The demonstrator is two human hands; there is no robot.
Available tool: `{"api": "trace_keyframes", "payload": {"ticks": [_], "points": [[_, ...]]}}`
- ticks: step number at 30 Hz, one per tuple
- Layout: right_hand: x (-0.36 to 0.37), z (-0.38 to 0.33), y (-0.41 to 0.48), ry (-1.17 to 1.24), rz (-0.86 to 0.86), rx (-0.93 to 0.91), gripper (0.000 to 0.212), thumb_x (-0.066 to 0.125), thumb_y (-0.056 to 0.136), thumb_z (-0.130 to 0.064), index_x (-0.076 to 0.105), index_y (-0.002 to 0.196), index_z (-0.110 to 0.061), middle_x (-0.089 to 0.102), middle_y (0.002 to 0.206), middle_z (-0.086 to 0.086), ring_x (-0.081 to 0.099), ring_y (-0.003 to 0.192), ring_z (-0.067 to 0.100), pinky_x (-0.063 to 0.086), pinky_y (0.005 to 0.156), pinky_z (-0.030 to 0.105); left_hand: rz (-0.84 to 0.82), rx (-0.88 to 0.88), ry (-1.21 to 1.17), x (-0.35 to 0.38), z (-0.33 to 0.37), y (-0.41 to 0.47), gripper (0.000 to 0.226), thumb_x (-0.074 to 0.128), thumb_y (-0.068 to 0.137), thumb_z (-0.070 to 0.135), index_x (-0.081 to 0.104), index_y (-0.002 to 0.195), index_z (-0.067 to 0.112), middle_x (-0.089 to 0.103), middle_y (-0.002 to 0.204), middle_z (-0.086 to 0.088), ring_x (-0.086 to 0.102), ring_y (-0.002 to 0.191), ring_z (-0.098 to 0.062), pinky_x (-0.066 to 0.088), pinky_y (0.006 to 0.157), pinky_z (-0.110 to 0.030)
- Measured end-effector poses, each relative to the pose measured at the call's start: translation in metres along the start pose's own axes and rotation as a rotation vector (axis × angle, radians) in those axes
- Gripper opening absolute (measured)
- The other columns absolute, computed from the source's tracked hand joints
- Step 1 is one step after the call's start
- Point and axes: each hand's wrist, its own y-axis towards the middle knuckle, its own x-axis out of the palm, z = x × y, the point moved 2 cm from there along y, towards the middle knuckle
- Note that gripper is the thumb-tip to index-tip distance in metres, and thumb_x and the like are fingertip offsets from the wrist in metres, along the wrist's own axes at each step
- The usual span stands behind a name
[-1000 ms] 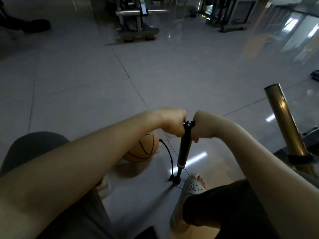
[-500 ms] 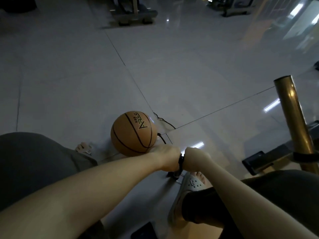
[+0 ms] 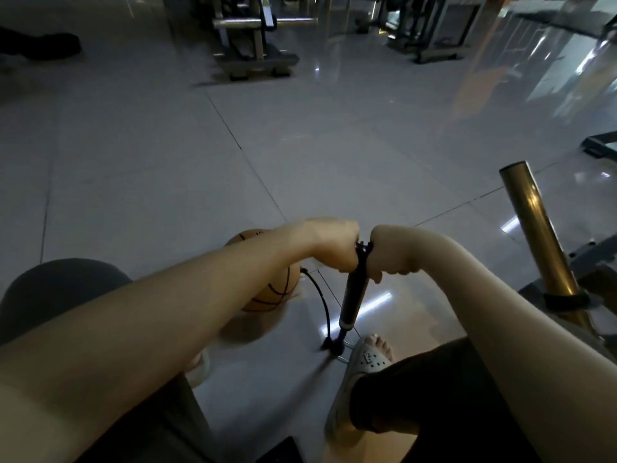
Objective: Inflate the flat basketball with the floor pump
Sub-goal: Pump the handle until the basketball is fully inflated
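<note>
Basketball (image 3: 267,289) sits on the floor (image 3: 167,182), half hidden under the left forearm, hose (image 3: 322,302) running to the pump (image 3: 352,297). Left hand (image 3: 334,243) and right hand (image 3: 389,250) both clamped on the handle, raised. Pump shaft near-upright, tilted; next stroke should go straight down along it.

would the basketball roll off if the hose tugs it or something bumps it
Probably. The basketball is round and sits loose on the glossy tiled floor, nothing visibly wedging it. The thin, curved hose looks floppy, so it likely restrains the ball only weakly. Both hands are on the pump.
</note>
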Motion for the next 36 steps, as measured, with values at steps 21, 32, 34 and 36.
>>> {"api": "trace_keyframes", "payload": {"ticks": [21,32,34,36], "points": [[0.099,0.008,0.039,-0.174,0.044,-0.043,0.020,0.068,0.077,-0.019,0.050,0.070,-0.015,0.060,0.073,0.001,0.058,0.071,0.021,0.046,0.063,0.027,-0.089,-0.048,0.065,0.105,-0.020,0.010,0.011,0.055,0.087,0.017,0.057,0.077,0.015,0.054,0.069,-0.003,0.049,0.058,-0.020,0.037,0.052,-0.026],[0.102,0.013,0.058,-0.146,-0.177,0.113,0.022,0.067,0.085,-0.013,0.051,0.069,-0.010,0.051,0.060,0.004,0.047,0.050,0.016,0.043,0.054,0.026,-0.027,0.022,0.137,0.108,-0.023,0.031,0.020,0.057,0.084,0.021,0.047,0.068,0.021,0.050,0.066,0.002,0.053,0.060,-0.022,0.037,0.052,-0.027],[0.123,0.014,0.069,-0.196,-0.145,0.107,0.018,0.064,0.085,-0.015,0.052,0.072,-0.012,0.053,0.064,0.002,0.055,0.059,0.017,0.048,0.065,0.029,0.009,0.026,0.170,0.129,-0.028,0.033,0.015,0.059,0.082,0.025,0.048,0.073,0.020,0.052,0.069,0.002,0.058,0.069,-0.028,0.040,0.057,-0.029],[0.131,0.018,0.079,-0.188,-0.101,0.129,0.013,0.064,0.084,-0.017,0.054,0.077,-0.015,0.056,0.071,0.000,0.061,0.072,0.020,0.048,0.069,0.030,0.046,0.035,0.184,0.141,-0.033,0.039,0.011,0.060,0.082,0.025,0.050,0.080,0.019,0.059,0.078,-0.004,0.062,0.075,-0.030,0.041,0.058,-0.030]]}}
